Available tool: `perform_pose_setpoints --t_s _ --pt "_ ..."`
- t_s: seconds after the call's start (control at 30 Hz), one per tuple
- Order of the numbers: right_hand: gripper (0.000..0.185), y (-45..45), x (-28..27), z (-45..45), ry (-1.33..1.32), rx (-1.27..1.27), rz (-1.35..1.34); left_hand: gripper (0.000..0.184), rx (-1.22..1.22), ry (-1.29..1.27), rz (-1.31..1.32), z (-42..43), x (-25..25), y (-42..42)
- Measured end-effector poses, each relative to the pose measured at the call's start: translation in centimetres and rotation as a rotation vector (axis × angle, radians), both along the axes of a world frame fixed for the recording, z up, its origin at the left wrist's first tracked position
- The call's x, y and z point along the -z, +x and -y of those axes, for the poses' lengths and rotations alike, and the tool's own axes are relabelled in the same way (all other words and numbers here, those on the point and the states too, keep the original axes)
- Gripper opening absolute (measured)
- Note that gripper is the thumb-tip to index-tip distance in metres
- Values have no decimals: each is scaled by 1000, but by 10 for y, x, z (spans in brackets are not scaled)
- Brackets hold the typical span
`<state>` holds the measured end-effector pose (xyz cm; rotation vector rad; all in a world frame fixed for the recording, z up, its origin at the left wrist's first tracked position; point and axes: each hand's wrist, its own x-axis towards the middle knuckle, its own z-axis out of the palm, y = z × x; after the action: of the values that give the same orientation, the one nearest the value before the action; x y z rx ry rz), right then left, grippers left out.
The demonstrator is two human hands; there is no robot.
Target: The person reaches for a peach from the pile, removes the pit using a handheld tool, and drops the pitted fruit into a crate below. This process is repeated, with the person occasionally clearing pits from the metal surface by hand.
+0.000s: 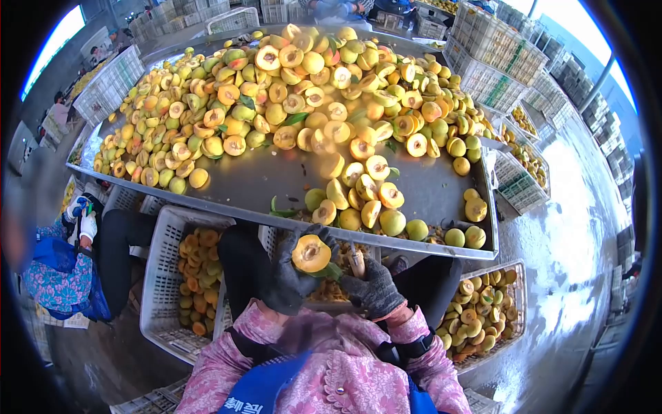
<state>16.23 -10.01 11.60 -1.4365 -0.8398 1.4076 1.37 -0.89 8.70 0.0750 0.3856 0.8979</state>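
My left hand, in a dark grey glove, is closed around a halved yellow peach, its cut face with a brownish hollow turned up. A green leaf shows at the peach's lower right edge. In my right hand, also gloved, is a small knife with a light wooden handle; its narrow metal end points up toward the table edge and is only partly visible. Both hands are above my lap, just below the metal table. Halved peaches lie on the table close ahead of my hands.
A large heap of halved peaches covers the back of the raised-rim table. Peach-filled crates stand left and right of my legs. Another person with white gloves sits at the left. Stacked crates stand behind, at the right.
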Motion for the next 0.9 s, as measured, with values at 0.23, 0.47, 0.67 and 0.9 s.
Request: perform_pose_setpoints --t_s 0.23,0.47,0.67,0.9 --pt "39 -7 35 -16 98 66 -48 35 314 800 -795 10 -5 -3" --pt "28 -15 21 -22 -75 31 -306 30 26 650 -931 19 -22 -5" --pt "26 5 29 -18 76 -300 410 30 -173 837 -865 -11 0 -41" --pt "23 12 40 4 53 -239 320 35 -232 801 -786 -13 -37 -39"
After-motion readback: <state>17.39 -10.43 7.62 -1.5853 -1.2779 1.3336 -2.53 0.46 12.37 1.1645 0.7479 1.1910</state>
